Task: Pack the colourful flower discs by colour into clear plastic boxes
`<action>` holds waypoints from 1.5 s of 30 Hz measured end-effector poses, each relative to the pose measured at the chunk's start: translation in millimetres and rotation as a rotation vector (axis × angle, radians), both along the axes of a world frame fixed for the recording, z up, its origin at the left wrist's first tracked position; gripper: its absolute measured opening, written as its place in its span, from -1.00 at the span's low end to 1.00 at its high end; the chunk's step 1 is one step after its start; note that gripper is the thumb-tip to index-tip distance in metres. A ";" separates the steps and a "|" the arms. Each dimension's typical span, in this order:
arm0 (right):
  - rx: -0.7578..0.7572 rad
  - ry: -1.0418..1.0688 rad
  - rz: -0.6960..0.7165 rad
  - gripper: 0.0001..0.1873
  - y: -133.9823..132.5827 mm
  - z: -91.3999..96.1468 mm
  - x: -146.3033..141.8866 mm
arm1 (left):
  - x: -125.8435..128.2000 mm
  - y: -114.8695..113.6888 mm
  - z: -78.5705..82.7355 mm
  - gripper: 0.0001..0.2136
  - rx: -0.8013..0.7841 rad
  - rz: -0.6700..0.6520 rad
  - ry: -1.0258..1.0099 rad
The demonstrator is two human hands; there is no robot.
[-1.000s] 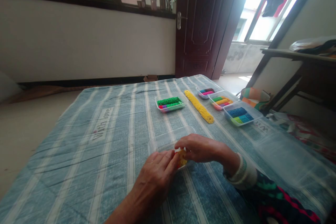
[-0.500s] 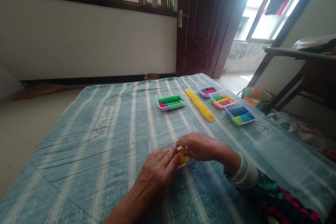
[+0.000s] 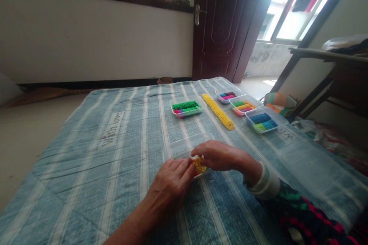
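Observation:
A clear plastic box point(image 3: 179, 147) sits on the bed in front of me, with red and yellow disc-like pieces point(image 3: 200, 165) packed at its near side. My left hand point(image 3: 174, 180) bends over the near left of the box, its fingers pressed together on the pieces' left end; its fingertips are partly hidden. From the right my right hand point(image 3: 215, 155) curls down onto the yellow ones, with its thumb out of sight. Beyond the box lies a long yellow row of stacked discs point(image 3: 218, 111).
A box of green rows point(image 3: 186, 108) stands farther back. To the right are boxes with pink and dark rows point(image 3: 229, 95), yellow and green rows point(image 3: 244, 106), and blue rows point(image 3: 263, 121). Clear lids point(image 3: 313, 168) lie at the right edge of the striped bedcover point(image 3: 94, 183).
The view has tilted slightly down, so everything sits a little higher. My right fingers have shifted slightly over the yellow pieces, showing more of them. My left hand stays over the box.

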State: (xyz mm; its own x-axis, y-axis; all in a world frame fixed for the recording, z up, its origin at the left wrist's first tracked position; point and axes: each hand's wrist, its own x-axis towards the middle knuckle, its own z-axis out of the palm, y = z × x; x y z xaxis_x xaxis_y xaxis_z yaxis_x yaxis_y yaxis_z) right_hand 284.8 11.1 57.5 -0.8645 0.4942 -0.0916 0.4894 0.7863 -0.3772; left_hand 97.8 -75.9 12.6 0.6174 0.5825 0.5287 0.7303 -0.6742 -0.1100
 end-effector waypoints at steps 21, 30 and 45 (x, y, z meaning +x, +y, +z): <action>0.027 0.005 -0.055 -0.67 1.3 -6.1 0.3 | 0.0 2.0 1.6 -0.78 -0.081 0.017 0.091; 0.061 -0.009 -0.019 -0.66 2.2 -7.5 1.0 | 0.4 1.3 13.5 -0.72 -0.176 -0.004 -0.014; 0.119 0.008 0.026 -0.79 6.9 -13.2 -0.3 | 12.8 5.6 14.9 -0.62 -0.275 0.020 0.015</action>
